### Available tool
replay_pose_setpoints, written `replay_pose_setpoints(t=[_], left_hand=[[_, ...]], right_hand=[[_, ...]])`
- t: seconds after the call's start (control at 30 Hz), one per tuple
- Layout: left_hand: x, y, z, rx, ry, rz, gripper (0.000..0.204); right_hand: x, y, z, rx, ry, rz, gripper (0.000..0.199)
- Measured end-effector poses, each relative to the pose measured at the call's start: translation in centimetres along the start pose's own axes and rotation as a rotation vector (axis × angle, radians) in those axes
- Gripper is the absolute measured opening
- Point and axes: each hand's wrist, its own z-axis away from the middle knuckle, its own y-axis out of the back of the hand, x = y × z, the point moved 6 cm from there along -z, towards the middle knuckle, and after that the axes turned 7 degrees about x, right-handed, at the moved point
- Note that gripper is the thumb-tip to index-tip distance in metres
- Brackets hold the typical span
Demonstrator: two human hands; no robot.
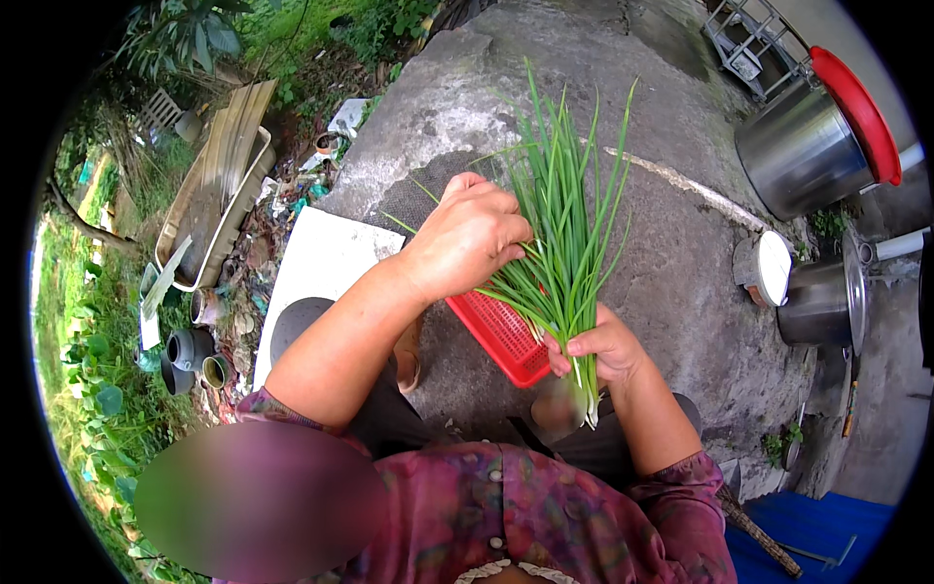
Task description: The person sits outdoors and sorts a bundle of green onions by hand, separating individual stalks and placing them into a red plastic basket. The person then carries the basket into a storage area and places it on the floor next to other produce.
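A bunch of green scallions stands up in front of me, leaves pointing away and white root ends toward my lap. My right hand is wrapped round the bunch low down, just above the white ends. At the left side of the leaves, my left hand is closed with its fingers pinched on some scallion leaves. A few thin leaf tips poke out to the left of this hand. Below the bunch sits a red plastic basket with slotted walls, partly hidden by my left hand and the scallions.
A white board lies left of my leg on the concrete ground. Steel pots, one under a red basin, and a white-lidded bucket stand at right. Left are a long tub, small pots, litter and plants.
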Motion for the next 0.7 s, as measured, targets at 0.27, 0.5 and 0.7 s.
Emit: replay_pose_setpoints(t=[0.27, 0.5, 0.7], left_hand=[[0.0, 0.0, 0.1, -0.005, -0.017, 0.137, 0.014], [-0.5, -0.6, 0.2, 0.034, 0.094, 0.222, 0.008], [-2.1, -1.0, 1.1, 0.294, 0.491, 0.631, 0.009]], right_hand=[[-0.1, 0.0, 0.0, 0.011, 0.011, 0.022, 0.052], [-0.1, -0.3, 0.0, 0.034, 0.001, 0.032, 0.048], [-0.9, -1.5, 0.2, 0.032, 0.035, -0.002, 0.043]])
